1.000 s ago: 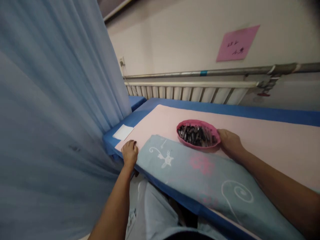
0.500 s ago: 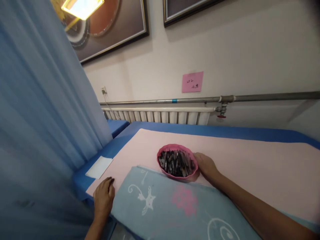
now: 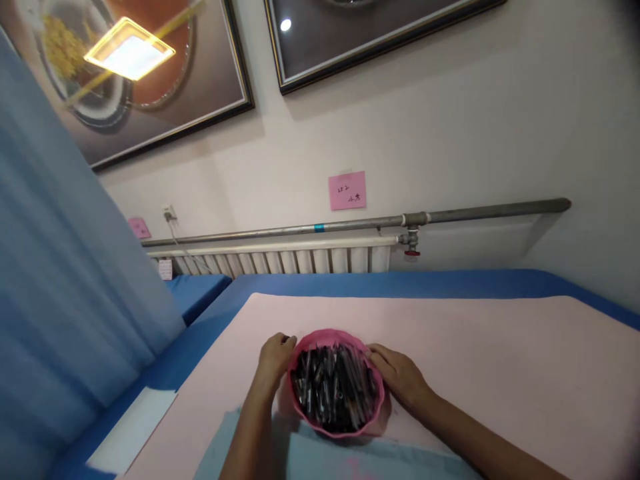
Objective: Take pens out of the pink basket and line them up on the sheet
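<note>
A round pink basket (image 3: 336,435) with a wavy rim stands near the front of the pink sheet. Many slim black and clear pen-like pieces (image 3: 333,387) lie packed inside it. My left hand (image 3: 276,357) grips the rim at the left, fingers curled and partly hidden. On the opposite side, my right hand (image 3: 399,377) holds the rim with its fingers bent over the edge. Directly in front of the basket lies a light blue patterned cloth (image 3: 320,457), partly covered by my left forearm.
The pink sheet (image 3: 475,360) covers a blue bed (image 3: 400,283). White paper (image 3: 133,430) lies at the left edge, beside a blue curtain (image 3: 75,287). Behind the bed are a radiator (image 3: 300,259), a metal pipe (image 3: 475,215) and a wall with framed pictures and a pink note (image 3: 347,191).
My left hand has come from the sheet's left edge to the basket's left rim. My right hand stays at the basket. The view has tilted up, leaving less of the blue cloth visible.
</note>
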Demonstrator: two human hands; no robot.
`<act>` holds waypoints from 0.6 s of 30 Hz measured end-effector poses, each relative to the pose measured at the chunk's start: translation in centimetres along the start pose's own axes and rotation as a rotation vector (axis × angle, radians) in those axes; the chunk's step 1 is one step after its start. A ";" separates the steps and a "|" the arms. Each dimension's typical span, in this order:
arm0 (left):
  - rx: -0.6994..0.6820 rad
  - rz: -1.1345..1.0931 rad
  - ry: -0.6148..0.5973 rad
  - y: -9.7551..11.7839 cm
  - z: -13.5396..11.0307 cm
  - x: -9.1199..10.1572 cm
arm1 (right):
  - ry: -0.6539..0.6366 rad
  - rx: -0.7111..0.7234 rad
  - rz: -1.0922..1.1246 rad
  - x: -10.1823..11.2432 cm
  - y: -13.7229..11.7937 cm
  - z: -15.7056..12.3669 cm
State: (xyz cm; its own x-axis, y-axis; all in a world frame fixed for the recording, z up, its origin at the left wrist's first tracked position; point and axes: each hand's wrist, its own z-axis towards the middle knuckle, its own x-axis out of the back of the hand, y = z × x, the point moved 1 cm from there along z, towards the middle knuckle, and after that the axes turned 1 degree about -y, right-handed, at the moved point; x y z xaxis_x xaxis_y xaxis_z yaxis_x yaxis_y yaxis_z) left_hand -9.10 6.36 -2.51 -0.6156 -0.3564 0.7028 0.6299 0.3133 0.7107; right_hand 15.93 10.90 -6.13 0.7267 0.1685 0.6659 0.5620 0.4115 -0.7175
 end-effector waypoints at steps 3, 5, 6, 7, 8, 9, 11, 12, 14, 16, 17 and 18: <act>-0.022 -0.033 -0.072 0.3 1.1 -2.3 | -0.016 -0.001 0.044 0.0 0.6 0.5; -0.039 -0.071 -0.125 -0.1 1.3 -2.9 | -0.030 -0.001 0.105 0.1 0.8 0.9; -0.044 -0.090 -0.149 -0.4 1.3 -3.1 | -0.034 -0.003 0.137 0.1 0.9 1.1; -0.045 -0.105 -0.166 -0.6 1.2 -3.2 | -0.031 -0.010 0.159 0.2 0.8 1.3; -0.042 -0.118 -0.176 -0.8 1.2 -3.3 | -0.025 -0.022 0.173 0.3 0.8 1.5; -0.038 -0.127 -0.181 -1.0 1.2 -3.5 | -0.020 -0.035 0.184 0.3 0.7 1.6; -0.031 -0.140 -0.176 -1.3 1.2 -3.9 | -0.005 -0.055 0.204 0.5 0.6 1.8; -0.029 -0.159 -0.169 -1.4 1.2 -4.2 | 0.003 -0.064 0.214 0.6 0.5 1.8; -0.025 -0.245 -0.155 -1.4 1.3 -5.0 | 0.031 -0.087 0.220 0.8 0.6 1.7; -0.019 -0.374 -0.144 -1.3 1.6 -5.7 | 0.067 -0.114 0.212 1.0 0.7 1.6; -0.018 -0.433 -0.139 -1.1 1.8 -6.0 | 0.085 -0.124 0.204 1.0 0.7 1.6; -0.020 -0.474 -0.134 -1.0 2.0 -6.1 | 0.100 -0.130 0.195 1.0 0.7 1.6</act>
State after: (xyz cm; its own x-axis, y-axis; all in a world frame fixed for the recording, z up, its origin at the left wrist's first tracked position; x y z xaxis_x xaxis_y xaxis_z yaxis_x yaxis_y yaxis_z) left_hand -6.91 9.95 -7.47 -0.8914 -0.3391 0.3007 0.2737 0.1261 0.9535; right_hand 16.40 12.74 -5.66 0.8581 0.1413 0.4937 0.4490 0.2600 -0.8549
